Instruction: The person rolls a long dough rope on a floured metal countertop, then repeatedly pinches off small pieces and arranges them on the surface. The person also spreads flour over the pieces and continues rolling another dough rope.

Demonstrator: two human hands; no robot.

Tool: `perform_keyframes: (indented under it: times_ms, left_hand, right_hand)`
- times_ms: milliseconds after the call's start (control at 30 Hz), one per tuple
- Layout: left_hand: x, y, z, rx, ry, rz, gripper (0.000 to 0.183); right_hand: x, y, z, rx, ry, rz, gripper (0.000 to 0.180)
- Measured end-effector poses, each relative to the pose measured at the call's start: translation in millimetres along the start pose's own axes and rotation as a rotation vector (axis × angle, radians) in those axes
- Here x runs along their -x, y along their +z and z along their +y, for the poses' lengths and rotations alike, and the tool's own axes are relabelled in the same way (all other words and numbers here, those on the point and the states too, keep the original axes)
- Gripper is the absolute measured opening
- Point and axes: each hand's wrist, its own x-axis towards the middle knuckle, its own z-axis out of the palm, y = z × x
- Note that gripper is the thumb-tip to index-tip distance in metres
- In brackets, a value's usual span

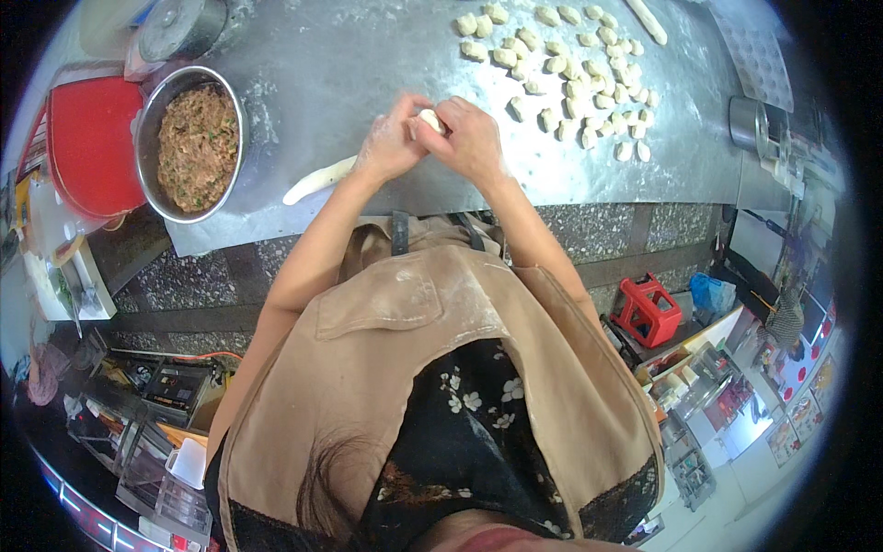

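Observation:
My left hand [394,140] and my right hand [470,140] meet over the steel worktop [331,90], fingers curled around a pale lump of dough [432,121]. Flour whitens the skin of both. A dough rope [319,181] lies at a slant, its right part hidden by my left wrist. Whether rope and lump are joined cannot be seen. To the right of my hands, many small cut dough pieces [574,90] are scattered over the floured steel.
A steel bowl [241,148] of minced filling with green bits stands left, between a red lid-like object [93,145] and my hands. Behind it is a lidded metal pot [183,31]. Another dough rope [647,22] lies far right, near a metal pot [747,127]. A red stool [646,310] stands below.

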Motion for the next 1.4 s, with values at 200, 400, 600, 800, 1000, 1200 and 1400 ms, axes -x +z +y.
perform_keyframes:
  times_ms: [200, 400, 600, 800, 1000, 1200, 1400]
  left_hand:
    - [-8, 3, 2, -0.346, 0.071, -0.169, 0.025]
    - [-5, -5, 21, -0.405, 0.035, -0.159, 0.025]
    - [11, -2, 43, -0.206, 0.339, -0.149, 0.022]
    - [-9, -2, -3, -0.097, 0.169, 0.09, 0.053]
    - [-7, 9, 1, -0.037, 0.115, -0.184, 0.042]
    - [-9, 13, 10, -0.207, 0.129, -0.198, 0.02]
    - [-7, 8, 19, -0.277, 0.228, -0.211, 0.016]
  right_hand:
    - [-5, -1, -4, 0.042, 0.0, 0.095, 0.041]
    - [-4, 6, -1, -0.014, 0.022, 0.15, 0.035]
    - [-36, 17, 87, 0.382, 0.623, 0.059, 0.045]
    - [-6, -23, 39, 0.106, 0.392, 0.091, 0.051]
    - [16, -18, 6, -0.713, 0.457, -0.101, 0.032]
    - [13, -22, -1, 0.054, 0.095, 0.148, 0.034]
    - [2, -13, 3, 0.216, 0.231, 0.037, 0.035]
